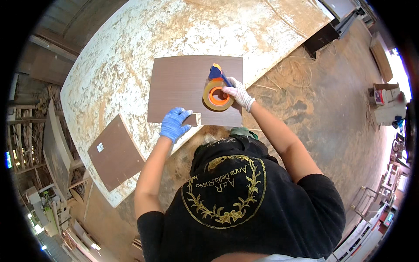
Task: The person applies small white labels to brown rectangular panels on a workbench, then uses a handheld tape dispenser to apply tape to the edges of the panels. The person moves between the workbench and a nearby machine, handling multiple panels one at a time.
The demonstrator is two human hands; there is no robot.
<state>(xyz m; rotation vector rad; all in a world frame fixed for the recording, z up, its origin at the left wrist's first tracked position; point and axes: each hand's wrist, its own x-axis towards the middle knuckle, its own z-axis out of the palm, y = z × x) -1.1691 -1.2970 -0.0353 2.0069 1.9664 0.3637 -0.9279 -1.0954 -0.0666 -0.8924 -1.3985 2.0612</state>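
My right hand (239, 94), in a white glove, grips a tape dispenser (214, 72) with a blue and orange body and a large roll of tan tape (208, 97) on an orange hub. It is over the right part of a brown wood-grain panel (174, 83) lying flat on the worktable. At the panel's near edge, my left hand (173, 124) in a blue glove has thumb and fingers closed around a small brown block (190, 119) with a pale end. Whether the block touches the panel I cannot tell.
The worktable (122, 56) has a worn, white, stained top. A second, smaller brown panel (115, 155) with a white label lies at its near left. Boards (56, 146) lean at the far left. A box (386, 94) and clutter stand along the right side.
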